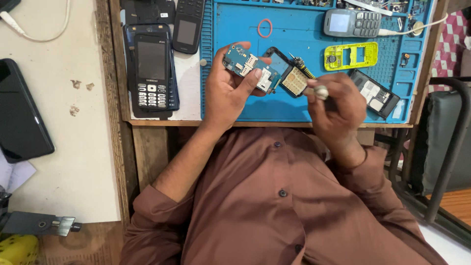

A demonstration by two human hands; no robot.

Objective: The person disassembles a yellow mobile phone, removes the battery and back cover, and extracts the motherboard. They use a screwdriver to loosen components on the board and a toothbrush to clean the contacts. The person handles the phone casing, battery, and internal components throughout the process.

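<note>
A blue repair mat point(314, 105) is covering the wooden worktop point(117, 73), its far edge cut off by the frame. Left of it, black keypad phones point(151, 68) are lying stacked. On the mat are sitting a grey keypad phone point(351, 22), a yellow phone frame point(351, 55) and a red rubber ring point(264, 28). The left hand point(226, 91) is gripping a blue circuit board point(250, 69) above the mat. The right hand point(335, 103) is closing its grip on a screwdriver point(308, 78), its tip hard to make out.

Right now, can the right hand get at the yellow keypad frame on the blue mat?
Probably yes: the yellow keypad frame lies uncovered just beyond the right hand, but that hand already grips a screwdriver.
</note>
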